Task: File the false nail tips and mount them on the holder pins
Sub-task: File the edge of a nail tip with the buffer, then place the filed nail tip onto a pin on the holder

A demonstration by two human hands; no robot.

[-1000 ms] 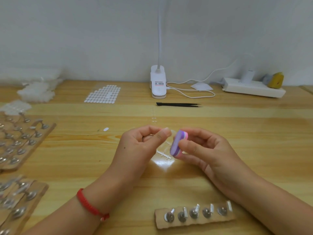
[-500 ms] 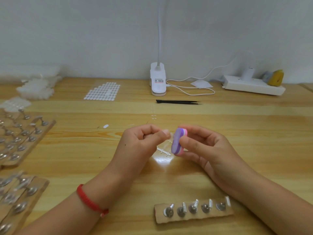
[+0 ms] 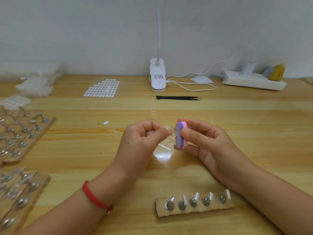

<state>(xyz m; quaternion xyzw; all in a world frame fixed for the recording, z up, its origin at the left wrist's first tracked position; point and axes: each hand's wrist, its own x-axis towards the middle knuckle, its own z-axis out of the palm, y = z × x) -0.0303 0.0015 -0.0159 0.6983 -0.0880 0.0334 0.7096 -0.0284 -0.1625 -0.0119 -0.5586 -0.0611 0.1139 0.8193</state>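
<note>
**Q:** What lies nearest the viewer?
**A:** A cardboard strip [image 3: 194, 210] at 6 o'clock, carrying five metal pins in a row. Pale pieces stand on the pins, but I cannot tell whether they are mounted tips.

**Q:** And the hands beyond it?
**A:** The left hand [image 3: 144, 143], at 9 o'clock of the file block [image 3: 180, 134], curls thumb and forefinger in a pinch on a clear nail tip [image 3: 171, 132], which is barely visible. The right hand [image 3: 210, 145], at 3 o'clock, grips the purple-and-pink block between thumb and fingers. The block's face is touching or just beside the tip. A clear plastic frame [image 3: 165, 147] lies on the table beneath them.

**Q:** Which step is in hand?
**A:** Filing, by judgement. The next move calls for short, light strokes along the tip's edge with the pinch kept firm. The tip then goes to a free pin on the strip.

**Q:** What lies farther off?
**A:** Pin boards [image 3: 22, 133] are at 9 o'clock and black tweezers [image 3: 177, 98] at 12. Near the wall are a sticker sheet [image 3: 102, 88] at 11, a lamp base [image 3: 157, 77] at 12 and a power strip [image 3: 254, 82] at 1.
</note>
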